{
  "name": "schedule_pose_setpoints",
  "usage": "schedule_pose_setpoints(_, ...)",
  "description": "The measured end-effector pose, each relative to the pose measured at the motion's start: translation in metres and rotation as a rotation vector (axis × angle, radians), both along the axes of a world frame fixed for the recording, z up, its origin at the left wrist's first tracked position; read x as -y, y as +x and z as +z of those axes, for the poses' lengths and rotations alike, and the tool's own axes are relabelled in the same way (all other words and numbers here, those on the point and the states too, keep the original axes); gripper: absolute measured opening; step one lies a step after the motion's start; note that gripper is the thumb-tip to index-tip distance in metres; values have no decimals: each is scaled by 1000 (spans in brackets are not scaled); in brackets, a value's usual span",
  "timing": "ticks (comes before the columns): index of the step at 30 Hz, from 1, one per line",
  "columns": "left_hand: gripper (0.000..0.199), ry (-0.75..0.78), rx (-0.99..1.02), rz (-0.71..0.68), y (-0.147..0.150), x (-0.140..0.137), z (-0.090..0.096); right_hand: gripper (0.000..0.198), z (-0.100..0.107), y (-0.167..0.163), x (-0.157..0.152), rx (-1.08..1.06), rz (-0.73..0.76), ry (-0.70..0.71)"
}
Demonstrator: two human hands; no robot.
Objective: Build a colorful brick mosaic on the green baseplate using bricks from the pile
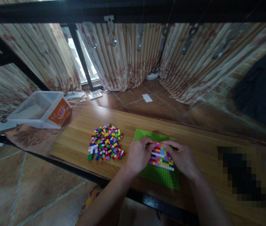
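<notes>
"Brickwork [161,160]: position?"

"On the green baseplate [166,180], right of the loose bricks [106,142], all on the table [76,135]."

"Hands?"

"Left hand [139,153] and right hand [183,157] both have thumb and fingers drawn together at the brickwork's far edge. Whether either pinches a brick, I cannot tell; the fingers hide it."

"Risks?"

"Three, in my judgement. Uneven pressure could seat a brick askew in the far row. A sideways push could shift the baseplate, as no clamp shows. A leftward sweep of the left forearm could knock loose bricks off the table's near edge."
</notes>
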State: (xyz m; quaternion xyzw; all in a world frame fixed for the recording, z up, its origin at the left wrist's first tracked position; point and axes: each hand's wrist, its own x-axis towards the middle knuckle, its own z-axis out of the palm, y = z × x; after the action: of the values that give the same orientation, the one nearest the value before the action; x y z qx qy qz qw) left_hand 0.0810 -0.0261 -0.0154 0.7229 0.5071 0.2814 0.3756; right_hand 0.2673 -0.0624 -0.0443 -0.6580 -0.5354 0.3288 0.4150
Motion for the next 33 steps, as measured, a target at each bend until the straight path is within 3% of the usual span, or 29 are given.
schedule_pose_setpoints(8,16,18,44,0,0,-1,0,36,-4,-2,2,-151,-27,-38)
schedule_pose_setpoints(13,14,100,156,-65,2,2,-1,46,0,0,-1,-199,-188,25)
schedule_pose_setpoints(17,12,242,109,-96,9,6,-5,48,1,1,-4,-192,-275,66)
schedule_pose_setpoints(23,7,422,-50,-80,24,6,-14,44,-1,-1,-3,-187,-236,52)
schedule_pose_setpoints(33,4,364,-112,-67,30,4,-6,38,1,-3,-1,-195,-139,18)
